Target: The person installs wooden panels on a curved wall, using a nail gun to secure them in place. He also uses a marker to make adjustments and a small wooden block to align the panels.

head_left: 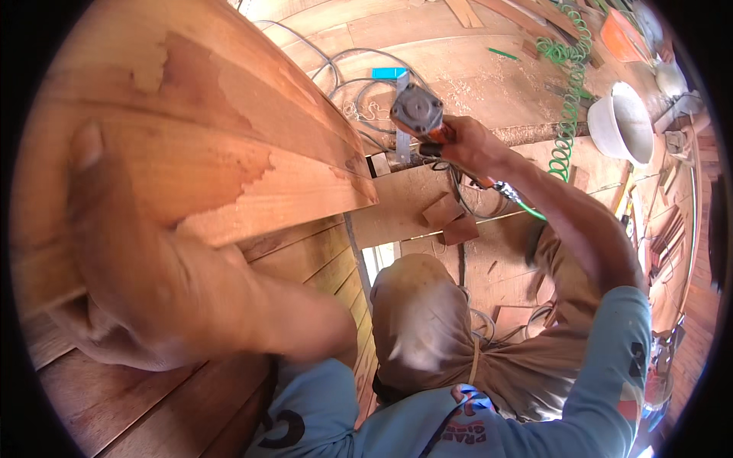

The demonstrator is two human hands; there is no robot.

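A wide wooden board (206, 130) with dark, patchy stains fills the upper left, slanting toward the middle. My left hand (183, 294) grips its near edge, thumb on the face and fingers curled below, partly hidden. In my right hand (475, 149) is an orange nail gun (418, 111) with a grey cap, held just beyond the board's far end. A green air hose (528, 209) joins its handle by a metal fitting. Partly behind the nail gun lies a try square (389, 73) with a blue stock. Its nose is hidden from this view.
Wood shavings and black cables (370, 52) lie on the plank floor. A coiled green hose (567, 114) runs down the right, near a white bucket (622, 126). Small wood blocks (443, 210) sit past my knee. At the upper right is an orange container (622, 37).
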